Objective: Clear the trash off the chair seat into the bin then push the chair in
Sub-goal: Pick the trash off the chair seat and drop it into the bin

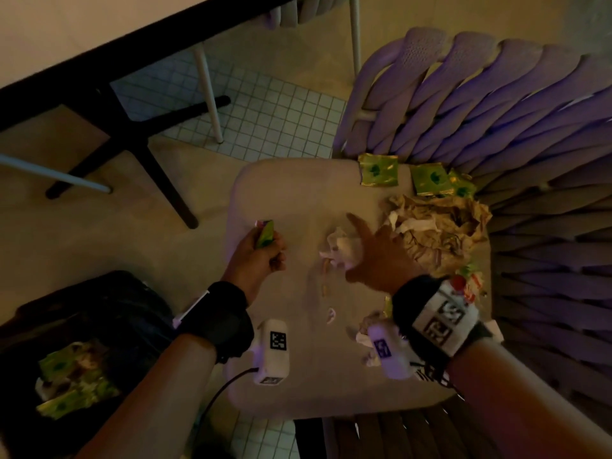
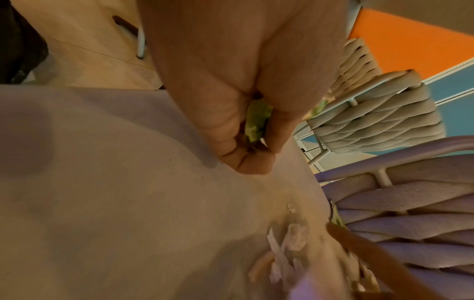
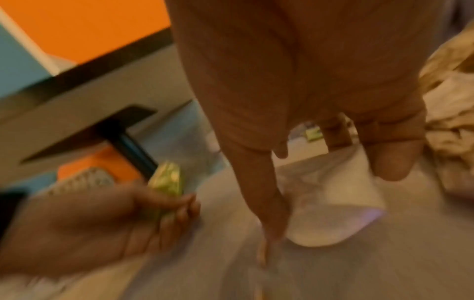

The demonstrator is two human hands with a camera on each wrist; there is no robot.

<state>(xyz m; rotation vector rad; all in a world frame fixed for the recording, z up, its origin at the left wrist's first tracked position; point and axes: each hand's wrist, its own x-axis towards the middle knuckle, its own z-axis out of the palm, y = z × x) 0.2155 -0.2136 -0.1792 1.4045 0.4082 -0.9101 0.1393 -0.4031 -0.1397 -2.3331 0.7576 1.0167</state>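
Note:
The beige chair seat carries the trash. My left hand grips a folded green packet at the seat's left edge; the packet shows between the curled fingers in the left wrist view. My right hand hovers with spread fingers over a crumpled white tissue, which lies between thumb and fingers; the blur hides whether they touch it. Crumpled brown paper lies right of that hand. Two green packets lie by the backrest. The black-lined bin stands on the floor at the lower left.
Small scraps, a red-and-white wrapper and more tissue lie on the seat near my right wrist. The woven purple backrest curves round the right side. A table with a black base stands at the upper left.

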